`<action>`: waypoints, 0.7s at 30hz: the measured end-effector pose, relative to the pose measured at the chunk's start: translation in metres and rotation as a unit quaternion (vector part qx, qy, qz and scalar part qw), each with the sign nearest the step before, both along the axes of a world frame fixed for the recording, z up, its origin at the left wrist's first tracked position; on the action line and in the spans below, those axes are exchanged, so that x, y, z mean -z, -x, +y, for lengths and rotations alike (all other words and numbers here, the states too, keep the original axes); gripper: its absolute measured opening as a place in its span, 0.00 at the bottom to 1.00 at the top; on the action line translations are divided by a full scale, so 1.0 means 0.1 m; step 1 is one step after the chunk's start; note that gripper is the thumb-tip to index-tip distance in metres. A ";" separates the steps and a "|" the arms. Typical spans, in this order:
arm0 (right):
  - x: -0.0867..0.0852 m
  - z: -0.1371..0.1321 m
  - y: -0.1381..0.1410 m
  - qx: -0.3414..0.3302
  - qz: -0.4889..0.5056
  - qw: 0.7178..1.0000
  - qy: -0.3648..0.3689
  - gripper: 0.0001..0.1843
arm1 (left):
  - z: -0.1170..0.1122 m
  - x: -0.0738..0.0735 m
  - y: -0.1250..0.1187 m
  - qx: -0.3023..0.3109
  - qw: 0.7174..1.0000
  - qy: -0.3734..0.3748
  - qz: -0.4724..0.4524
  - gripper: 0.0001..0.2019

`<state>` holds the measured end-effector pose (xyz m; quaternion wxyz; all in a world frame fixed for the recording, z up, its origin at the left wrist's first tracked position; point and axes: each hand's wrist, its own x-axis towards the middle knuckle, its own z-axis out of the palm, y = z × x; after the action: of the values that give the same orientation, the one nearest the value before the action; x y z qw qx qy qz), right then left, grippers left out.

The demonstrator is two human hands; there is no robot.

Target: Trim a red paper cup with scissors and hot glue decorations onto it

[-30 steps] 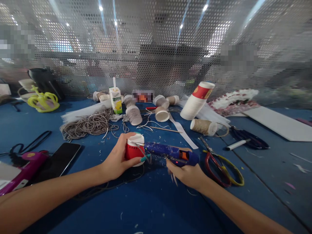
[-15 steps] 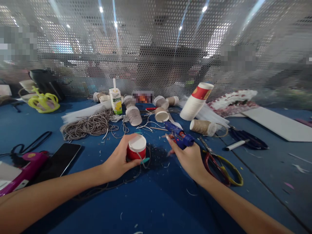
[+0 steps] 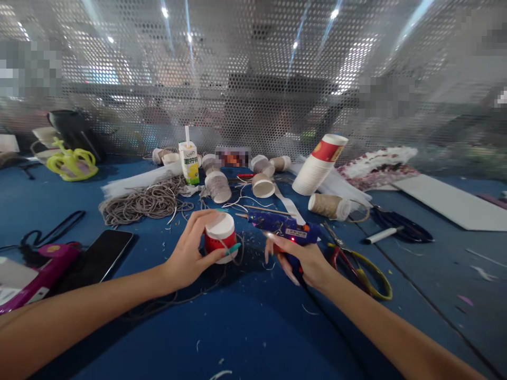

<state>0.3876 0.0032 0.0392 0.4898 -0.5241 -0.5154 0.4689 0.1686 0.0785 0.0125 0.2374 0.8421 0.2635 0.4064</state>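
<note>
My left hand point(image 3: 194, 245) is wrapped round a red and white paper cup point(image 3: 220, 232) that stands upside down, its closed end up. A thin grey cord point(image 3: 241, 248) runs across the cup's side under my thumb and trails onto the table. In my right hand point(image 3: 303, 258) is a blue hot glue gun point(image 3: 283, 224), a small red light lit on its body. Its nozzle points left at the cup and stays apart from it. A black cable drops from the gun's handle.
Scissors point(image 3: 362, 269) lie right of my right hand. A heap of grey cord point(image 3: 148, 200), a juice carton point(image 3: 189, 162) and cord-wrapped cups point(image 3: 217, 187) stand behind. A stack of paper cups point(image 3: 317, 166) leans at back right. A phone point(image 3: 105, 253) and a magenta tool point(image 3: 43, 274) lie left.
The glue gun has swung round from pointing away to pointing left, its nozzle now nearer the cup. My left hand still holds the cup, almost in the same spot.
</note>
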 end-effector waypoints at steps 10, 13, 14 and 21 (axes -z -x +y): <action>-0.11 0.02 0.00 -0.083 0.176 0.980 0.029 0.25 | 0.03 0.07 -0.03 -0.047 0.996 0.055 -0.049 0.29; -0.08 0.03 0.00 -0.042 0.186 0.981 0.030 0.31 | 0.01 0.04 -0.03 -0.053 0.997 0.050 -0.030 0.28; -0.06 0.03 0.00 -0.024 0.183 0.982 0.028 0.31 | 0.01 0.04 -0.04 -0.045 0.997 0.055 -0.025 0.29; -0.18 0.03 -0.06 -0.030 0.173 0.984 0.006 0.22 | 0.03 0.08 -0.03 0.008 0.994 0.098 -0.040 0.29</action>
<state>0.3933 0.0058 0.0570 0.5543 -0.4221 -0.4355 0.5700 0.1718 0.0810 0.0046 0.3320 0.8000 0.2859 0.4099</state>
